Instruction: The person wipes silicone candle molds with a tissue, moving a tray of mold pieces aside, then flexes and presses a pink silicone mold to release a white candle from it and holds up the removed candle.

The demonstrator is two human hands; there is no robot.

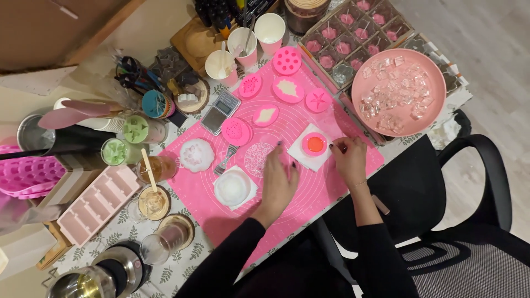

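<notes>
A round pink mould with orange filling (pixel 315 144) sits on a white paper square (pixel 307 157) on the pink silicone mat (pixel 309 190). My left hand (pixel 279 179) lies flat on the mat, fingertips at the paper's left edge and beside a clear textured disc (pixel 257 158). My right hand (pixel 349 158) rests at the paper's right edge, fingers curled toward it. Neither hand visibly holds anything. A white round piece on another paper square (pixel 232 187) lies left of my left hand.
Several pink moulds (pixel 287 60) dot the mat's far end, with a small scale (pixel 220 112) and a fork (pixel 224 159). A pink bowl of clear cubes (pixel 398 92) stands right. Cups (pixel 269 30), jars and a bar mould (pixel 98 202) crowd the left. A black chair (pixel 475 221) is alongside.
</notes>
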